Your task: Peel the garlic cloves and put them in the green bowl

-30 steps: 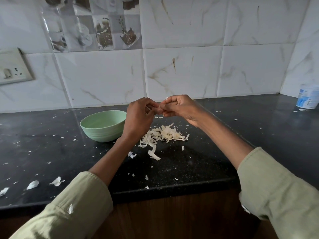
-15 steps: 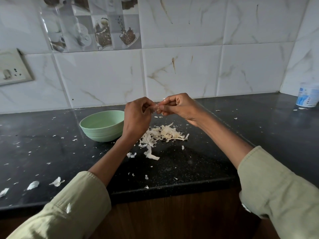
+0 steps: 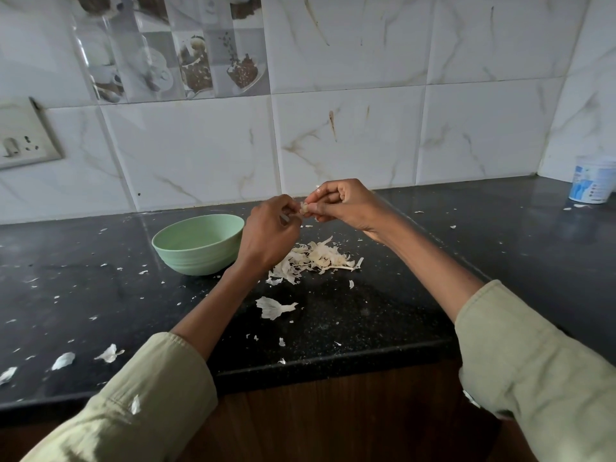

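A small pale garlic clove [image 3: 304,207] is pinched in the fingertips of my right hand [image 3: 346,203], held in the air above the black counter. My left hand [image 3: 268,236] is curled just left of it, its fingertips at the clove's skin; a thin strip of skin shows between its fingers. The green bowl [image 3: 199,243] stands on the counter to the left of my left hand; its inside looks empty from here. A heap of papery garlic skins [image 3: 316,258] lies on the counter below both hands.
Loose skin flakes are scattered over the black counter [image 3: 366,311], with a larger piece [image 3: 275,307] near the front. A white plastic tub [image 3: 591,181] stands at the far right corner. A socket plate [image 3: 23,138] sits on the tiled wall at left.
Both hands stay together over the skin heap, shifted slightly. A larger piece of skin now lies on the counter nearer the front edge.
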Action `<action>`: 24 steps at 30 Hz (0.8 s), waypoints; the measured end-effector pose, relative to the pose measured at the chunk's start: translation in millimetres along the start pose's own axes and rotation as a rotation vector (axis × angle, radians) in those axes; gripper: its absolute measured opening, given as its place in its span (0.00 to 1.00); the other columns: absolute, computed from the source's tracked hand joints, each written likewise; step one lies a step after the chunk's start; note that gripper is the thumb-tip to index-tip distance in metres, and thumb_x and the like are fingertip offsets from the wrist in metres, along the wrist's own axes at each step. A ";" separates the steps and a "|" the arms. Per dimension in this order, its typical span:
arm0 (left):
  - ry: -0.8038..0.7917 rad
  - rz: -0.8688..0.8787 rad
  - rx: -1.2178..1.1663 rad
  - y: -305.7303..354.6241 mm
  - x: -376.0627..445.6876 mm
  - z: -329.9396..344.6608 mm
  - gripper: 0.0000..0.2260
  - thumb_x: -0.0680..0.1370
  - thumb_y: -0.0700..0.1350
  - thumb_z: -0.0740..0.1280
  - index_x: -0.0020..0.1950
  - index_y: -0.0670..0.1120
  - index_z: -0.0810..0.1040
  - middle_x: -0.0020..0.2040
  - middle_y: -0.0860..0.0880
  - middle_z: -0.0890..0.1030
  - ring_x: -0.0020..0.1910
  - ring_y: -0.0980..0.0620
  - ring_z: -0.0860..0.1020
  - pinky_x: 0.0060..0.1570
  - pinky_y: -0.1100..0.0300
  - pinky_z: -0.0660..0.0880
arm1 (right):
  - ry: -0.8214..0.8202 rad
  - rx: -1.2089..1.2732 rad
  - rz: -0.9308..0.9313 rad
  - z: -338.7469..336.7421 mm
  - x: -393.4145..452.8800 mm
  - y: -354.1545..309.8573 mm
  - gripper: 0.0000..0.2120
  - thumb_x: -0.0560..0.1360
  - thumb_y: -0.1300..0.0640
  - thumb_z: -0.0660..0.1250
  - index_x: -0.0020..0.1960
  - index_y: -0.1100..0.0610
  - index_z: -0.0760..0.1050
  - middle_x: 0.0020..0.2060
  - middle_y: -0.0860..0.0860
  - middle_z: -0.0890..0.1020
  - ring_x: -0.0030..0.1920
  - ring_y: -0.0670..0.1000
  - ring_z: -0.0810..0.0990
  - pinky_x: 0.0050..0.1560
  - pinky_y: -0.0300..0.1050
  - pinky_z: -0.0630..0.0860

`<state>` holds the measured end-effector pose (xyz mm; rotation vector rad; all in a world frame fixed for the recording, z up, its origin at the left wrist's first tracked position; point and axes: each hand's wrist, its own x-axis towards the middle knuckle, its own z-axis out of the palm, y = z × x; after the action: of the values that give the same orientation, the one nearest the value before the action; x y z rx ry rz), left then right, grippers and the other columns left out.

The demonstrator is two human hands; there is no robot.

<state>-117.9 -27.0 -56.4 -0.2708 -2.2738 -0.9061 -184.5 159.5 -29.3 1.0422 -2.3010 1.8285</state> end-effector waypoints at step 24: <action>0.006 -0.100 -0.309 -4.1 1.4 -0.8 0.07 0.79 0.45 0.76 0.47 0.42 0.85 0.39 0.44 0.86 0.37 0.54 0.84 0.43 0.61 0.81 | -0.063 0.123 0.016 6.6 3.7 9.5 0.06 0.77 0.64 0.72 0.53 0.65 0.83 0.41 0.60 0.87 0.38 0.52 0.86 0.42 0.41 0.84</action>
<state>-120.2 -30.6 -57.2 -0.2897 -2.1520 -1.3112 -189.8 152.8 -38.0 1.1156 -2.2624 1.9946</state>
